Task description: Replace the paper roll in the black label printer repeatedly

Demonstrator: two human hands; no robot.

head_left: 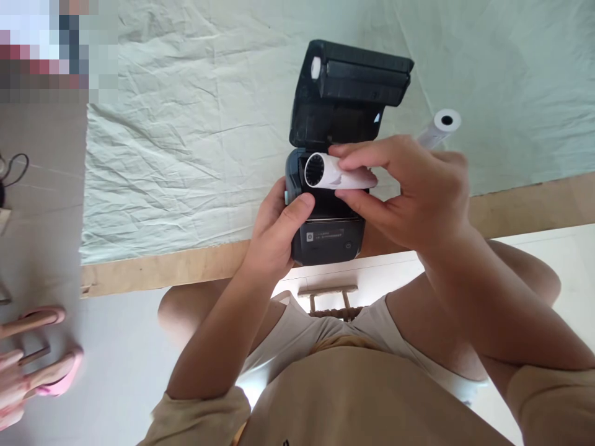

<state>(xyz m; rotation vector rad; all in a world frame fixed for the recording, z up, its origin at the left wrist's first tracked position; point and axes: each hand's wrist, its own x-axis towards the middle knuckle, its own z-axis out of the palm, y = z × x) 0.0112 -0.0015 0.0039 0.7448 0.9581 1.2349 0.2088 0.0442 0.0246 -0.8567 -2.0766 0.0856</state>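
A small dark thermal printer (325, 243) sits at the near edge of the table, its black lid (344, 114) swung up and back. My left hand (279, 229) grips the printer's left side, thumb over the rim. Between the thumb and fingers of my right hand (418, 186) is a white paper tube (341, 175). The tube lies crosswise over the open paper compartment, and its left end shows a dark, ribbed inside. Whether it touches the compartment I cannot tell. Just beyond my right hand, a white paper roll (436, 133) rests on the cloth, partly hidden by the hand.
A wrinkled pale green cloth (186, 155) covers the table, with a bare wooden edge (162, 271) along my side. My knees are beneath that edge. Another person's feet in pink slippers (60, 378) show at lower left, and a black cable (21, 167) lies above them.
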